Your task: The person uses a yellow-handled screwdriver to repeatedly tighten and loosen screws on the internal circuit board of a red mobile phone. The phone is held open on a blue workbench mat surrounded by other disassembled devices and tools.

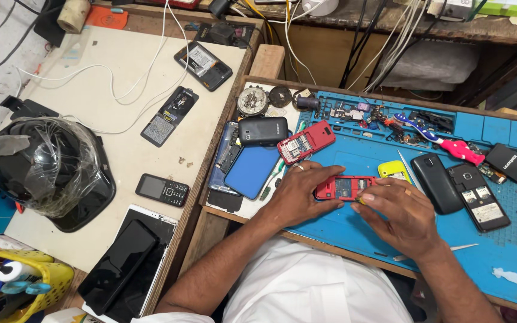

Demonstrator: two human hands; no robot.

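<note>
**Both hands clamp an opened red phone on the blue mat**

Gripping the red phone (343, 188) from both ends, the left hand (299, 194) pins its near end while the right hand (399, 214) closes on the far end, fingertips pressing at the edge. The step looks like working on the exposed back. Its cover is off, showing the bare inner compartment. A yellow phone (394, 170) lies just beyond the grip; another red phone (306, 142) sits farther off.
</note>
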